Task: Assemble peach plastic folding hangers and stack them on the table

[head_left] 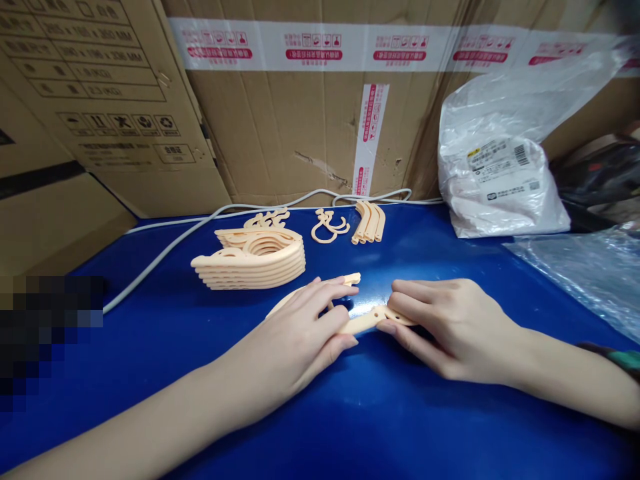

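Far L, we've a printed carton [100, 67] by the blue tabletop [350, 427], w/ a white cable [173, 257] running from near L up & along the far edge. Next, a stack of cream plastic hanger frames [250, 273], just far-L of our L hand [305, 327]; small hooks [270, 218] lie right behind it. Then a loose pile of bigger hooks [327, 227], & beside it some curved bars [369, 222] side by side. A big taped carton [300, 120] blocks the far side. Far R: a labelled white bag [500, 153], then a clear plastic sheet [585, 267] beyond our R hand [460, 327].

Our single hanger frame [363, 324] is near ctr, mostly hidden under L hand; a curved edge shows far-L of the knuckles, a tip pokes past the fingers, & a holed strip spans the gap btw hands. L fingers curl over it, thumb on the near side; R thumb & fingers pinch the strip's R end. Can't tell if it's touching the table.
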`<state>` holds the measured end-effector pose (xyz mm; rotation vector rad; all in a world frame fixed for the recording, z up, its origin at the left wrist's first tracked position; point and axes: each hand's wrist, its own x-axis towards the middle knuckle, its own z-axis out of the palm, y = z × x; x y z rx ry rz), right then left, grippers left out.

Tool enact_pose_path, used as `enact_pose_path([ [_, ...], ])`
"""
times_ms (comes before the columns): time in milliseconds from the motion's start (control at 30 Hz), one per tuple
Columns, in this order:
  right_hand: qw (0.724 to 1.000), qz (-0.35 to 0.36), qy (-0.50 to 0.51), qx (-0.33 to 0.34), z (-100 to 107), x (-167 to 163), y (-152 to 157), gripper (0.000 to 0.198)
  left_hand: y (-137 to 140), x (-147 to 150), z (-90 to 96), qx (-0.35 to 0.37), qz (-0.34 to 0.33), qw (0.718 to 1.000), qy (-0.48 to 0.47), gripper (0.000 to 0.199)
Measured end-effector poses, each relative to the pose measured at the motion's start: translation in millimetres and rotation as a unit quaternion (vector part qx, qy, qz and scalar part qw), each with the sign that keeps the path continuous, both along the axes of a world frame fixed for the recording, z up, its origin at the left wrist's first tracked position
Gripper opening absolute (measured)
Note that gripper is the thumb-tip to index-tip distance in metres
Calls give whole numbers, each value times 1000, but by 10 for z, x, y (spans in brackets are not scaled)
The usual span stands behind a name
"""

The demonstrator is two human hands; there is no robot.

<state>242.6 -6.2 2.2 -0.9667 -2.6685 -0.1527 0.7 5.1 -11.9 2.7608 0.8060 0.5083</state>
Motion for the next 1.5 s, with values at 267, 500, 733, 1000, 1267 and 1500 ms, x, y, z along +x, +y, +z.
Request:
enact_pose_path([
  [267, 1000, 12, 12, -4, 0, 27, 16, 34, 11, 4, -4, -3, -1, 1000, 6, 25],
  [500, 999, 15, -7, 50, 0, 28, 22, 38, 7, 1, -5, -5, -11, 1000, 8, 24],
  [733, 1000, 9, 2, -27, -21, 29, 37, 36, -2, -1, 11, -8, 2, 1000, 8, 23],
  [1000, 982, -6, 43, -183, -32, 7, 43, 37, -3, -5, 7, -3, 4, 1000, -2, 25],
  [1267, 999, 21, 4, -47, -45, 8, 37, 37, 4, -4, 17, -8, -11, 1000, -2, 23],
  [1500, 1000, 24, -6, -10, -40, 17, 39, 37, 18, -9, 7, -13, -8, 1000, -3, 23],
])
